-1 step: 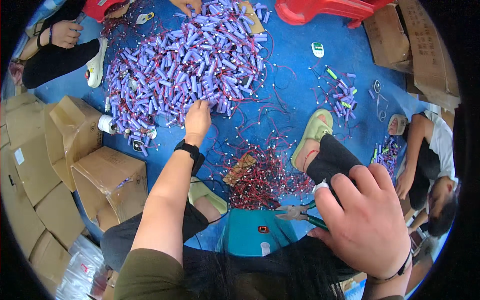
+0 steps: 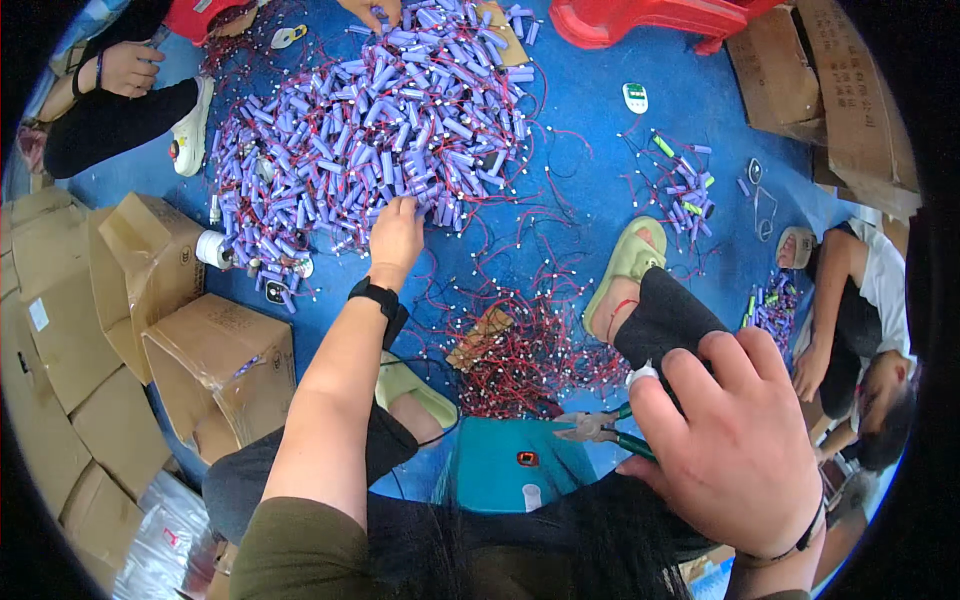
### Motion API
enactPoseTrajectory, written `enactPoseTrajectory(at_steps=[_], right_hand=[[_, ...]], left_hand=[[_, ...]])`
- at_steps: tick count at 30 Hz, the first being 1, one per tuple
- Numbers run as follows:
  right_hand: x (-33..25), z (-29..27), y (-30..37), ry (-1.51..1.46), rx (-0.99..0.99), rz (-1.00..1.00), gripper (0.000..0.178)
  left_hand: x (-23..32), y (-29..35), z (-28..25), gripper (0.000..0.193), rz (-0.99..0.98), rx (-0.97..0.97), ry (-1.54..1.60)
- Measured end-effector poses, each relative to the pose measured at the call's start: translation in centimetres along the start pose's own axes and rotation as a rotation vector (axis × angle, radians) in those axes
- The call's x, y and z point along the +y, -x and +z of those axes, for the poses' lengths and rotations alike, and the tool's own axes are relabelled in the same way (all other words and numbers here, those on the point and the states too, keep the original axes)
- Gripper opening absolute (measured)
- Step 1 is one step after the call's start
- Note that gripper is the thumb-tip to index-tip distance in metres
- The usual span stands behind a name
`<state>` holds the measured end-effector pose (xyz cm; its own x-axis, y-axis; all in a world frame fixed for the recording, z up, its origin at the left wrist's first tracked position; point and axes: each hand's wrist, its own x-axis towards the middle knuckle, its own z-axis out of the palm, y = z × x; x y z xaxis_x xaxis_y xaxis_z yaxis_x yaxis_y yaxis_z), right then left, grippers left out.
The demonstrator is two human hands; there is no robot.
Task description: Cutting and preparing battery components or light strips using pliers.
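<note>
My left hand reaches to the near edge of a large heap of purple cylindrical battery cells with red and black leads. Its fingers are curled together against the cells there; what they pinch is hidden. Close to the camera, my right hand is closed round the green handles of diagonal cutting pliers. The jaws of the pliers point left, above a teal stool or box top. Between my feet lies a tangle of red and black wires with small white connectors.
A smaller group of cells lies at right, near a white meter-like device. Cardboard boxes stand at left, others at far right. A red stool is at the back. Co-workers sit at left and right; another hand touches the heap's far side.
</note>
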<state>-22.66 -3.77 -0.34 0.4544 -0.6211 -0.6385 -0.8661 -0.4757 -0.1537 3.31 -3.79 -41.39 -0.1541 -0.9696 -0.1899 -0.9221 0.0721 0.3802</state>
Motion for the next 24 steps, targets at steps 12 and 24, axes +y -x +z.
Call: enactPoseTrajectory(at_steps=[12,24], right_hand=[[0.8,0.7,0.0,-0.002,-0.025,-0.032,0.043],[0.7,0.2,-0.1,-0.007,-0.067,-0.035,0.04]], left_hand=[[1.2,0.3,1.2,0.043,-0.055,0.213,0.144],[-0.7,-0.4,0.3,0.041,0.222,0.028,-0.023]])
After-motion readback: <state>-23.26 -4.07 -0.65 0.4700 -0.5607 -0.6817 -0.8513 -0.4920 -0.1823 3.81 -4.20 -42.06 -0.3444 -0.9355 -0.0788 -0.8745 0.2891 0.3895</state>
